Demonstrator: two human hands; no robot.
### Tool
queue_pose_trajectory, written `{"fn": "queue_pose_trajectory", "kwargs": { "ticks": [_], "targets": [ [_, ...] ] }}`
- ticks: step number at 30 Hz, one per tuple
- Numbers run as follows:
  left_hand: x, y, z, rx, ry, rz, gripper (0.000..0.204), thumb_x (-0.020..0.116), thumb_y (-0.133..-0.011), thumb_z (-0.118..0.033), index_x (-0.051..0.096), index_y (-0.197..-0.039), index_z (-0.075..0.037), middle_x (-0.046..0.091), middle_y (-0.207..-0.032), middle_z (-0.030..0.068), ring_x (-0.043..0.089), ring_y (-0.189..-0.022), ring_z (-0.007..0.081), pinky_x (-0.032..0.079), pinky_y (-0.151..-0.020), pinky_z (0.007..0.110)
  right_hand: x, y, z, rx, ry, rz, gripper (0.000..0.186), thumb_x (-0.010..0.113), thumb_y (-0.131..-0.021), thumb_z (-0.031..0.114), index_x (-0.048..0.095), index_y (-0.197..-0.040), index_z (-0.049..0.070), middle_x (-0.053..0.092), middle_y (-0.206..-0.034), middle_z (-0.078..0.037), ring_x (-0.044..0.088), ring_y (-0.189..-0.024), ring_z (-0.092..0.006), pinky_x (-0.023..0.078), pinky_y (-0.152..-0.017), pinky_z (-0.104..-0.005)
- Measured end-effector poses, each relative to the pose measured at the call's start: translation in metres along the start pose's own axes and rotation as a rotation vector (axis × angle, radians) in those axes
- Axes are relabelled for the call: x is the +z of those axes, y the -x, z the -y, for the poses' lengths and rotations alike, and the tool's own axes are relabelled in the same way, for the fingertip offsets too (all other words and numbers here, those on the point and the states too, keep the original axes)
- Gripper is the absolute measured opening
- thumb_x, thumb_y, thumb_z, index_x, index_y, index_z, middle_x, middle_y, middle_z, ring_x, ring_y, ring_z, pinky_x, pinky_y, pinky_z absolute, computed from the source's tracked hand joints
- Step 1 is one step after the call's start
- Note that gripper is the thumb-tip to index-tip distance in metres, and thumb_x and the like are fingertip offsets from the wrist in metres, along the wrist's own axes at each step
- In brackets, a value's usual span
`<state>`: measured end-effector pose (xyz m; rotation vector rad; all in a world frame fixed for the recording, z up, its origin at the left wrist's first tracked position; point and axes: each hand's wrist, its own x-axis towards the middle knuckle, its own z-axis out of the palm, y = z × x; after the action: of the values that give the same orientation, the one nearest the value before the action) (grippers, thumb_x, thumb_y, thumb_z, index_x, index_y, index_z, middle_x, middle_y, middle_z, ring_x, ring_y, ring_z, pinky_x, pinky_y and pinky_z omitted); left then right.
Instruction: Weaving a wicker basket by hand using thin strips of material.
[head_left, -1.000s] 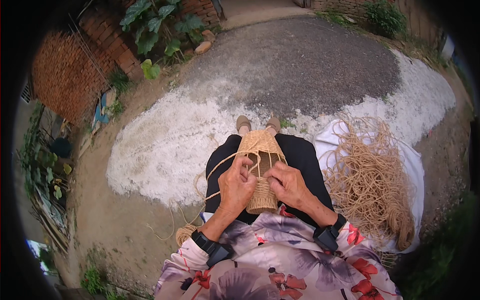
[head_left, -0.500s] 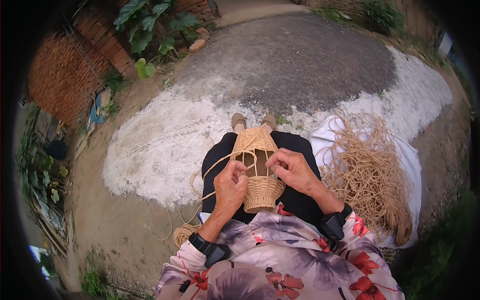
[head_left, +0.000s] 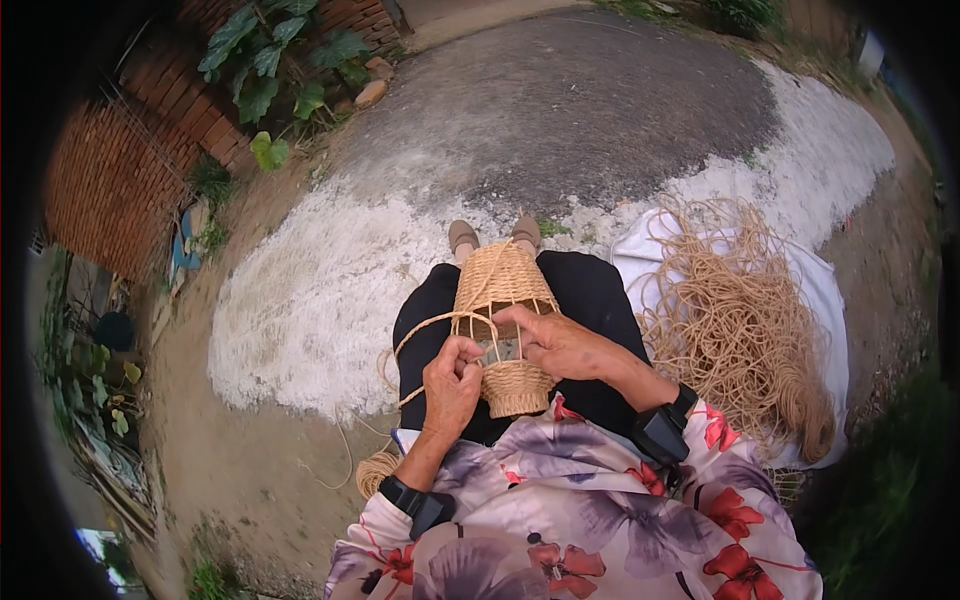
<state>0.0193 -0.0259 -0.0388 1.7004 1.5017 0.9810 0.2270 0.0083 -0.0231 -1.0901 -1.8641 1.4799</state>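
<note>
Basket (head_left: 507, 275) is partly covered by the left hand (head_left: 453, 390) and right hand (head_left: 568, 347); they conceal whether either grip grasps cord (head_left: 432, 318), so I cannot tell.

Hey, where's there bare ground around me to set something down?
Left: the brown dirt bordered by the white patch and rope coil. Ahead: the dark patch beyond your shoes, edged with white. Crowded: the white cloth under the rope heap, and your lap, with left hand and right hand at the basket.
</note>
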Motion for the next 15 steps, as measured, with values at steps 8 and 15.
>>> {"fn": "queue_pose_trajectory", "kwargs": {
  "ticks": [8, 15],
  "targets": [
    [-0.003, 0.000, -0.001, -0.084, 0.031, 0.040, 0.015, 0.051, -0.075, 0.004, 0.057, -0.087, 0.000, 0.054, -0.067, 0.0027, 0.048, -0.057, 0.0080, 0.043, -0.054, 0.025, -0.007, -0.013, -0.009, -0.043, 0.176, 0.089, 0.053, 0.055, -0.079, -0.001, 0.042, -0.130, 0.007, 0.060, -0.078, -0.011, 0.062, -0.074, -0.0216, 0.048, -0.067, -0.0350],
    [-0.002, 0.002, -0.003, -0.109, 0.092, 0.005, 0.014, 0.050, -0.076, 0.005, 0.056, -0.087, 0.000, 0.054, -0.067, 0.0013, 0.048, -0.058, 0.0072, 0.043, -0.055, 0.024, -0.004, -0.007, 0.006, -0.067, 0.310, 0.041, 0.046, 0.059, -0.075, -0.002, 0.044, -0.118, 0.006, 0.057, -0.071, -0.010, 0.062, -0.070, -0.0265, 0.047, -0.063, -0.0376]
  ]
}}
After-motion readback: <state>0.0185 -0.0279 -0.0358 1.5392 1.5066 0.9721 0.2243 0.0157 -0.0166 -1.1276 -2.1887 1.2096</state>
